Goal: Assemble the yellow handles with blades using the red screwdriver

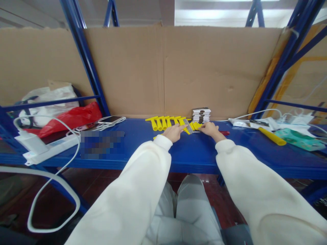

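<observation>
My left hand [175, 132] is closed, its fingers pinching a flat greyish strip [188, 126] that slants over the blue shelf. Just right of it, the fingertips of my right hand [211, 130] are pressed together on a small yellow piece [196, 126]; its exact shape is too small to tell. Several yellow T-shaped tools with round hollow handles [160, 124] lie side by side beyond my left hand, handle ends towards me. Behind my right hand stands a stack of small white-and-black boxes [201, 115].
A red object [224, 133] lies by my right wrist. At right are a yellow tube [272, 136] and a green packet [298, 139]. A white power strip [55, 148], a phone [111, 119] and a red bag [73, 119] sit left. Cardboard [163, 71] closes the back.
</observation>
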Motion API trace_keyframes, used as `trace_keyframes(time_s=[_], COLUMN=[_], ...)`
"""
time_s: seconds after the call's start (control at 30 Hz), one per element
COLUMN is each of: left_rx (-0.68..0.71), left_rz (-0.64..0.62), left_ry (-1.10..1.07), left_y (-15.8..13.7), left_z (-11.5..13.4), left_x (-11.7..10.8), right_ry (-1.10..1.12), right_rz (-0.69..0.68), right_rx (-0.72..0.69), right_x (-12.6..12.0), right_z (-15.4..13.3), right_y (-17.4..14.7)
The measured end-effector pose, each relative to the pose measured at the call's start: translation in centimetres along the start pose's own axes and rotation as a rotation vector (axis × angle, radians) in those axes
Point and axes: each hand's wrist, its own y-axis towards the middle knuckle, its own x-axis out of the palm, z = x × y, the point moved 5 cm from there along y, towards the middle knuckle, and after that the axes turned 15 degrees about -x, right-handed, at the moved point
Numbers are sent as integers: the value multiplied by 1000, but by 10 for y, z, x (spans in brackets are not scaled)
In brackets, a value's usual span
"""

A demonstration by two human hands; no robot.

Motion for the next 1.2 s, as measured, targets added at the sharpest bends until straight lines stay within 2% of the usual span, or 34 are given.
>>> trace_keyframes(time_s=[0.27,1.2], left_rx=[4,13], left_rz=[9,15], left_ry=[-1,-28], left_y=[1,-1], left_z=[-1,0], left_x=[1,-1], right_ry=[-46,-115], right_rz=[-95,-132], right_rx=[-6,-99], right_x=[2,3], right_z=[-9,-15], right_y=[4,16])
